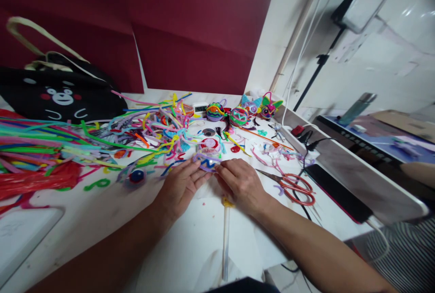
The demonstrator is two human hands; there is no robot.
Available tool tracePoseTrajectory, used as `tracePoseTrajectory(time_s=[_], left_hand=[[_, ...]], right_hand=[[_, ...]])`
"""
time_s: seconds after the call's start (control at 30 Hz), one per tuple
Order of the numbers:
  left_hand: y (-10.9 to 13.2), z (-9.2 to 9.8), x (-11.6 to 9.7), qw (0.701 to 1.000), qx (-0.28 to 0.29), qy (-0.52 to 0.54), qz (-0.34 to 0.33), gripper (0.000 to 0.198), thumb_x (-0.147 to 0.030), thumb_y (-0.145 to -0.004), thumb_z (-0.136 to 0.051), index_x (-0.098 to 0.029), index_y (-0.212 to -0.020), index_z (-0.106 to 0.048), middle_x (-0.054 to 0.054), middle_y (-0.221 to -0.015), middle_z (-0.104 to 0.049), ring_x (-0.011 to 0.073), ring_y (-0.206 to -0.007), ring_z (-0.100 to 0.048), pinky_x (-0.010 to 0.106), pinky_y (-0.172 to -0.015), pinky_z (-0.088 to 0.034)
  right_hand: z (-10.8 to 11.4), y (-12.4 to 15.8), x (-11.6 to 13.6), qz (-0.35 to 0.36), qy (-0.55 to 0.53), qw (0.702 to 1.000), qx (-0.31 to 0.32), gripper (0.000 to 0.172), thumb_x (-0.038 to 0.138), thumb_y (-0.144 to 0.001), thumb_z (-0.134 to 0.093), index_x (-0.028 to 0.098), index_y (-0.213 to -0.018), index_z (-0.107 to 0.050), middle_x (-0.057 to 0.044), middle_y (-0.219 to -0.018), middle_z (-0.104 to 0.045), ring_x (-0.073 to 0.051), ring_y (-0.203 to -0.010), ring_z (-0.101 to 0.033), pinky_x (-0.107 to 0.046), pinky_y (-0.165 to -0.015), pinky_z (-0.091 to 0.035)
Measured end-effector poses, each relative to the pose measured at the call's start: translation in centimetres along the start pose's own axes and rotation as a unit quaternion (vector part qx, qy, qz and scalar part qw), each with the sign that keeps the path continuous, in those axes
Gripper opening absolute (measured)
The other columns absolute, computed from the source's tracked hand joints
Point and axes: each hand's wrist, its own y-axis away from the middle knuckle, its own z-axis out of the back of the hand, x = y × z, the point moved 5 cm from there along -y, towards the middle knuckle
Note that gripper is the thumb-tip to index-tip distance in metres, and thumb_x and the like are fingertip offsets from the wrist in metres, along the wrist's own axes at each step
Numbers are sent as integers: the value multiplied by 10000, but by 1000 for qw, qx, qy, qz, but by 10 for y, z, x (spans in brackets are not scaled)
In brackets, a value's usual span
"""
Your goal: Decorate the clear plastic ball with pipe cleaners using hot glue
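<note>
Between my two hands is a small piece edged with purple pipe cleaner (205,162), with a zigzag blue strip across it. My left hand (181,183) grips its left end with thumb and fingers. On the right end, the fingers of my right hand (240,183) are pinched together and partly hide it. Just behind it lies a red and white round piece (209,143). Orange-handled scissors (295,189) rest right of my right hand, blades towards it. A yellow-tipped clear stick (226,234) lies below that hand.
Bundled pipe cleaners (37,143) and a loose tangle (163,123) cover the left and back. Decorated balls (239,116) stand at the back. A black bag (64,93) is at the far left. A black phone (338,193) with a cable lies right, by a low panel (356,173).
</note>
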Motion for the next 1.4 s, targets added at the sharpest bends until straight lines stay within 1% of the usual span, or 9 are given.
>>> tracePoseTrajectory(time_s=[0.27,0.53,0.73,1.03,1.23,1.4], left_hand=[[1,0,0,1000,4,0,1,139,-17,-833,-562,-134,-823,-635,67,-884,-750,187,-840,-725,338,-821,-581],[1,0,0,1000,16,-14,-7,114,-49,-773,-639,-139,-842,-651,69,-907,-750,190,-849,-723,386,-930,-537],[0,-1,-1,999,31,-36,-18,108,-60,-777,-631,-135,-848,-663,72,-910,-749,213,-891,-720,394,-922,-543],[-1,1,0,998,39,-42,-21,100,-84,-770,-655,-155,-838,-671,68,-929,-744,219,-921,-712,360,-899,-548],[-1,2,2,997,51,-47,-23,126,-92,-754,-686,-163,-858,-677,54,-960,-739,196,-898,-712,353,-899,-547],[-2,2,4,996,62,-50,-26,130,-124,-744,-713,-179,-855,-674,39,-961,-733,183,-888,-707,351,-912,-538]], right_hand=[[0,0,0,1,3,1000,1,160,151,-961,-463,121,-968,-621,-91,-801,-641,-190,-744,-555,-316,-656,-417],[1,1,2,2,5,1000,2,174,144,-958,-453,130,-956,-626,-85,-794,-638,-189,-736,-551,-320,-652,-422],[2,0,2,6,-3,1000,-3,166,135,-947,-476,100,-951,-638,-93,-793,-640,-189,-739,-551,-321,-655,-429],[1,1,0,-6,-4,1000,4,199,155,-964,-443,128,-944,-639,-90,-797,-639,-184,-730,-547,-316,-651,-421],[0,1,-2,-26,-27,999,4,203,174,-960,-452,144,-878,-635,-82,-769,-625,-179,-729,-559,-305,-656,-432],[1,1,-3,-47,-47,998,-3,234,182,-956,-444,151,-807,-622,-71,-747,-612,-159,-676,-549,-276,-625,-436]])
